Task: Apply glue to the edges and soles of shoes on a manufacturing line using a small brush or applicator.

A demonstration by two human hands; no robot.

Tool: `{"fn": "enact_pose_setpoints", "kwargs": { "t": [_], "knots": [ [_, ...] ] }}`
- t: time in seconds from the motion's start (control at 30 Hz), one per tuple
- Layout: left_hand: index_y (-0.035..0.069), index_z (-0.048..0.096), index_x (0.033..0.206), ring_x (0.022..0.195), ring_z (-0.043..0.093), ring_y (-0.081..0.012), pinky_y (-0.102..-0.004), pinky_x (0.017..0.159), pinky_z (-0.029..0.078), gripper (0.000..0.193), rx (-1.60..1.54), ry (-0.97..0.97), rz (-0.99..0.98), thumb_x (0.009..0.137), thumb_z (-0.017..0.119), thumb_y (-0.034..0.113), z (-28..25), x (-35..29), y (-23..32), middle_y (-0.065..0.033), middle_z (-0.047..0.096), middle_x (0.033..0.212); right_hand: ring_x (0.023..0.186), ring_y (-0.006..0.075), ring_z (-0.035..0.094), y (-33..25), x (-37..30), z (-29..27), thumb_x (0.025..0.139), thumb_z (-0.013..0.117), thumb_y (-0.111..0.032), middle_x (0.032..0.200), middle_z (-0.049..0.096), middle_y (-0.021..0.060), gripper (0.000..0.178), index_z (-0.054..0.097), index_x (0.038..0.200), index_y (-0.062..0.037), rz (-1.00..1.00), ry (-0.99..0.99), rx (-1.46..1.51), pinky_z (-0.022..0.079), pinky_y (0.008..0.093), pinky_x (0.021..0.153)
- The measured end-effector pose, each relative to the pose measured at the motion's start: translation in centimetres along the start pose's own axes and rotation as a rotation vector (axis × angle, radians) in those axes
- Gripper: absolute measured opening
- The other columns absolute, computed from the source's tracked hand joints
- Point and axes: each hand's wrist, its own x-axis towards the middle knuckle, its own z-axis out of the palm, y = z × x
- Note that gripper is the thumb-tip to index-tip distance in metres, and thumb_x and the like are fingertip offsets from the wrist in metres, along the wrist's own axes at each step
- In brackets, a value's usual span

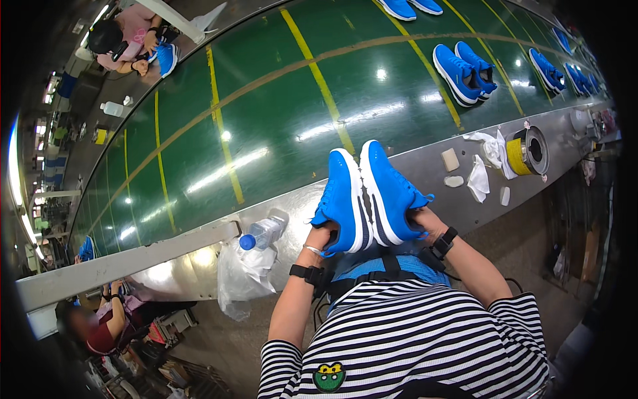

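Note:
Two blue sneakers with white soles are held side by side, toes pointing away from me and soles turned toward each other. My left hand point(321, 237) grips the left sneaker point(340, 189) at its heel opening, its fingers partly hidden inside. My right hand point(427, 223) is closed on the right sneaker point(391, 187) in the same way, at the collar near the laces. Both shoes are over the metal edge point(302, 209) of the green conveyor belt point(266, 126), in front of my body.
More blue sneakers point(465, 72) stand on the belt at the far right. A yellow-wrapped tin point(527, 151), white cloths point(478, 178) and small blocks lie on the right ledge. Left are a clear bottle point(266, 231), plastic bag point(242, 272) and metal bar point(133, 256). Two people work nearby.

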Motion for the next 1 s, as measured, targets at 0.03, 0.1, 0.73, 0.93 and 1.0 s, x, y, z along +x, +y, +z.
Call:
{"fn": "enact_pose_setpoints", "kwargs": {
  "t": [0.03,0.1,0.73,0.93,1.0],
  "knots": [
    [0.000,0.054,0.100,0.085,0.056,-0.0224,-0.0323,0.078,0.045,0.035,0.015,-0.001,-0.004,0.065,0.051,-0.003,-0.1,0.0,0.0,-0.0111,0.058,0.095,0.090,0.0171,0.056,-0.2,0.0,0.1,0.078,0.051,-0.004,0.106,0.054,0.0104,0.038,0.044,0.116,-0.0027,-0.007,0.008,-0.026,0.048,0.0283,0.076],
    [0.000,0.055,0.097,0.082,0.056,-0.0224,-0.0321,0.076,0.046,0.033,0.032,-0.003,-0.006,0.065,0.050,-0.003,-0.3,0.3,-0.1,-0.0108,0.058,0.092,0.089,0.0169,0.057,-0.3,0.3,-0.1,0.078,0.050,-0.004,0.106,0.054,0.0105,0.038,0.044,0.116,-0.0027,0.019,-0.004,-0.020,0.048,0.0280,0.075],
    [-0.001,0.054,0.098,0.081,0.059,-0.0261,-0.0339,0.073,0.049,0.033,-0.082,0.061,-0.131,0.066,0.048,-0.006,0.4,-0.1,0.5,-0.0135,0.058,0.093,0.083,0.0148,0.059,-0.6,0.4,-0.1,0.078,0.051,-0.006,0.099,0.058,0.0095,0.030,0.051,0.108,-0.0004,0.046,-0.026,-0.006,0.049,0.0261,0.072],
    [0.000,0.055,0.098,0.080,0.059,-0.0254,-0.0337,0.073,0.048,0.035,-0.039,0.053,-0.075,0.065,0.047,-0.006,1.1,-0.5,1.4,-0.0128,0.059,0.092,0.088,0.0185,0.058,-0.8,0.9,-0.5,0.076,0.049,0.000,0.105,0.056,0.0123,0.034,0.049,0.110,0.0006,0.046,-0.052,0.015,0.047,0.0293,0.078],
    [0.000,0.055,0.098,0.079,0.059,-0.0244,-0.0332,0.073,0.048,0.034,-0.025,0.048,-0.061,0.065,0.047,-0.006,0.8,-0.5,1.2,-0.0122,0.059,0.092,0.090,0.0187,0.057,-1.3,0.4,0.4,0.077,0.048,0.000,0.107,0.055,0.0119,0.036,0.047,0.113,-0.0001,0.023,-0.041,-0.029,0.047,0.0297,0.079]
  ]
}}
